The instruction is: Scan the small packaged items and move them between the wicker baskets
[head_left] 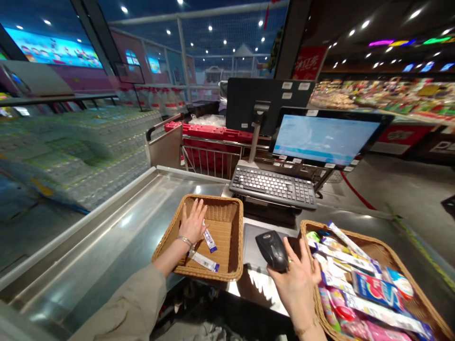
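My left hand (194, 221) reaches into the left wicker basket (236, 246), palm down with its fingers stretched out. It lies beside a slim white-and-blue packet (209, 237), which it partly covers. A second white-and-blue packet (204, 261) lies near the basket's front wall, close to my wrist. Between the two baskets, my right hand (295, 274) has its thumb and index finger against a black handheld scanner (272, 248); the other fingers stick out apart. Right of this hand, another wicker basket (398, 253) is filled with slim packets, a blue-and-red pack (377, 290) and pink bags.
Behind the scanner stand a black keyboard (273, 184), a lit monitor (323, 139) and a dark screen back (263, 104). A metal counter (142, 227) with a raised rim runs left. Beyond it are a shopping cart (213, 158) and stacked bottle packs (88, 142).
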Demonstrator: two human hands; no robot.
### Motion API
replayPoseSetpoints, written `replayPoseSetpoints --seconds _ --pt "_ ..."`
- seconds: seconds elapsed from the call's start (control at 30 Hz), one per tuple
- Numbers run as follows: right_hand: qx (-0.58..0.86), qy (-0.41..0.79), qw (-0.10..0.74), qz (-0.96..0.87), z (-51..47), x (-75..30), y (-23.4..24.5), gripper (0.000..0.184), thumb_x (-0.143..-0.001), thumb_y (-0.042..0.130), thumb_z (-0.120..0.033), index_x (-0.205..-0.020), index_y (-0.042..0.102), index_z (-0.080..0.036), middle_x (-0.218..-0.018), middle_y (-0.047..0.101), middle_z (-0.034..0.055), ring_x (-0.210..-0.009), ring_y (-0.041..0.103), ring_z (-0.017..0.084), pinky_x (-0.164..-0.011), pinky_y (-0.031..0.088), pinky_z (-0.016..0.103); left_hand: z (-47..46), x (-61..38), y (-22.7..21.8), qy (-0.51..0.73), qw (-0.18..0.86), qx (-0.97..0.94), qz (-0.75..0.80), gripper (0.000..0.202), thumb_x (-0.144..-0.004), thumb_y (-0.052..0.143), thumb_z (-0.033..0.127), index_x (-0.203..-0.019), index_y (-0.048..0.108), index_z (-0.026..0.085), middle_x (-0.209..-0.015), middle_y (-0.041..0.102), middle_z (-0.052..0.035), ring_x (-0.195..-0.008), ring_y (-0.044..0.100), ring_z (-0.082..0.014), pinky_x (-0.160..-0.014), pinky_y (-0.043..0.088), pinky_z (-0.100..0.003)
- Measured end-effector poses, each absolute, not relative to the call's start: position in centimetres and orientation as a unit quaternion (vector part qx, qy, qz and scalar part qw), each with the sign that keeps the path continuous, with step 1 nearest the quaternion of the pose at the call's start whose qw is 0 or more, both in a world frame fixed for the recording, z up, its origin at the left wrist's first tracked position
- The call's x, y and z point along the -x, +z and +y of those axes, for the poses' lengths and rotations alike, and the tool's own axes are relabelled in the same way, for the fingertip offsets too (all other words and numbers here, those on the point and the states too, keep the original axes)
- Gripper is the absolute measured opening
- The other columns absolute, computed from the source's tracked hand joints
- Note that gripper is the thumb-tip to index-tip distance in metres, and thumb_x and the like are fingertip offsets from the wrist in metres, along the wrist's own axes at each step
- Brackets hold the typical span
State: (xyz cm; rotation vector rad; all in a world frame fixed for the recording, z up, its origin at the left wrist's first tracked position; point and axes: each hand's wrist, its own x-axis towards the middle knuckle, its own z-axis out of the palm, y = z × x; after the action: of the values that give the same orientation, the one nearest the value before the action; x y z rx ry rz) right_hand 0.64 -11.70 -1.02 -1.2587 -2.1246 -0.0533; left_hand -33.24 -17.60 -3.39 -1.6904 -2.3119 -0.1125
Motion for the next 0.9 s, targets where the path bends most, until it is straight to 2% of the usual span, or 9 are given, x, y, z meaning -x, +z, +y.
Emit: replayPoseSetpoints --seconds 0.17,0.27,0.4,0.57,0.67,0.77,0.9 --pt "0.461 -0.04 0.348 -0.815 -11.9 0.6 -1.4 0.025 -0.08 0.055 -0.042 -0.085 0.072 -0.025 -0.118 0.072 0.0053 -0.136 0.042 0.035 -0.106 0.026 0.058 -18.3 36.0 -4.2 -0.006 0.14 0.587 -0.797 0.063 -0.091 0.053 0.038 -0.148 0.044 0.014 -0.163 0.023 -0.0151 -0.153 0.016 -0.0323 -0.122 -0.01 -0.06" --pt "0.455 -0.045 0.354 -0.816 -11.9 1.1 -1.5 0.027 -0.082 0.053 -0.044 -0.077 0.071 -0.025 -0.116 0.073 0.0057 -0.135 0.044 0.036 -0.105 0.026 0.057 -18.3 37.2 -4.7 0.014 0.128 0.593 -0.795 0.062 -0.09 0.054 0.036 -0.147 0.045 0.013 -0.163 0.024 -0.0156 -0.153 0.017 -0.0322 -0.122 -0.009 -0.059" --pt "0.452 -0.027 0.339 -0.825 -11.9 1.2 -2.0 0.029 -0.083 0.053 -0.047 -0.075 0.07 -0.025 -0.119 0.072 0.0065 -0.137 0.042 0.036 -0.106 0.024 0.057 -18.2 38.3 -5.8 0.045 0.111 0.604 -0.788 0.06 -0.09 0.053 0.033 -0.146 0.046 0.013 -0.163 0.025 -0.0159 -0.153 0.016 -0.032 -0.123 -0.005 -0.06" --pt "0.443 -0.01 0.318 -0.838 -11.8 0.9 -2.6 0.032 -0.084 0.053 -0.049 -0.075 0.07 -0.024 -0.123 0.07 0.0086 -0.141 0.037 0.037 -0.108 0.022 0.058 -18.4 39.2 -7.9 0.075 0.089 0.641 -0.759 0.055 -0.088 0.057 0.033 -0.141 0.053 0.018 -0.162 0.029 -0.0144 -0.153 0.016 -0.0322 -0.122 -0.004 -0.062" --pt "0.439 -0.011 0.313 -0.842 -11.7 0.8 -2.6 0.033 -0.085 0.051 -0.049 -0.076 0.07 -0.023 -0.123 0.07 0.0094 -0.141 0.036 0.037 -0.109 0.021 0.058 -18.8 39.7 -9.4 0.085 0.063 0.663 -0.741 0.047 -0.086 0.059 0.031 -0.132 0.061 0.023 -0.159 0.037 -0.011 -0.152 0.02 -0.0308 -0.121 -0.005 -0.063" --pt "0.44 -0.014 0.314 -0.841 -11.7 0.7 -2.6 0.036 -0.086 0.049 -0.051 -0.077 0.07 -0.023 -0.123 0.07 0.0099 -0.14 0.036 0.037 -0.109 0.02 0.058 -19.0 40.3 -10.7 0.089 0.037 0.68 -0.727 0.035 -0.089 0.053 0.026 -0.12 0.068 0.026 -0.156 0.043 -0.0075 -0.151 0.023 -0.0294 -0.12 -0.005 -0.065" --pt "0.448 -0.002 0.296 -0.843 -11.7 0.6 -2.5 0.04 -0.087 0.046 -0.053 -0.083 0.072 -0.023 -0.125 0.069 0.0092 -0.142 0.035 0.037 -0.11 0.02 0.058 -19.0 41.3 -11.9 0.088 0.003 0.688 -0.72 0.03 -0.089 0.05 0.021 -0.104 0.074 0.03 -0.152 0.05 -0.0025 -0.151 0.024 -0.0286 -0.118 -0.008 -0.068"
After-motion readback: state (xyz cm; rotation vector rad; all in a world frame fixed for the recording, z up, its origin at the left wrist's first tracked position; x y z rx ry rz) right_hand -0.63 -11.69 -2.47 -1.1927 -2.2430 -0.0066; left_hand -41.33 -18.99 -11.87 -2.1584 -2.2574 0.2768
